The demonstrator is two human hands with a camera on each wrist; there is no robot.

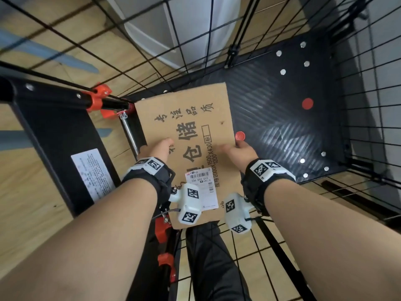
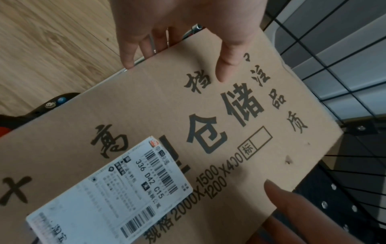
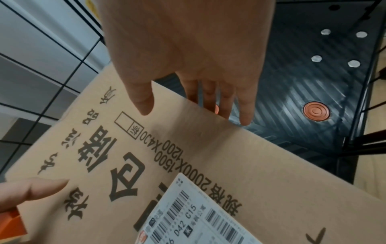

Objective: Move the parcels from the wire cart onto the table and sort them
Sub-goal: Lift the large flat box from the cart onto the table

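**A:** Head view first. Cardboard parcel [image 1: 186, 144] is inside the wire cart [image 1: 358, 118], over the left part of its black ribbed floor [image 1: 282, 109]. Whether it rests on that floor I can't tell. Left hand [image 1: 159, 148] grips the left edge, right hand [image 1: 239, 152] the right edge, thumbs on top.

**B:** Risk?

**A:** Clearance. Mesh walls on all sides, and a red clamp [image 1: 99, 98] on the frame close to the box's far-left corner. Tilt it on the way out and a corner likely snags wire. Flat, wide box, so it'll want to swing.

**B:** Left wrist view?

**A:** Thumb [image 2: 224, 66] flat on the printed face, other fingers [image 2: 133, 54] reaching over the long edge and out of sight behind it. Clamped on the rim, not wrapped under as far as I can see. Slip possible if the contents are heavy; weight unknown.

**B:** Right wrist?

**A:** Mirror image. Thumb [image 3: 142, 102] on top, fingers [image 3: 225, 102] down past the opposite edge, cart floor behind them. Same edge-pinch, same slip risk.

**B:** Box condition?

**A:** Plain brown corrugated, large black Chinese print plus a dimension line. White shipping label [image 2: 117, 191] with barcodes near the person's end. Small dark scuff [image 2: 289, 159] toward the far right. No crushing or tears visible.
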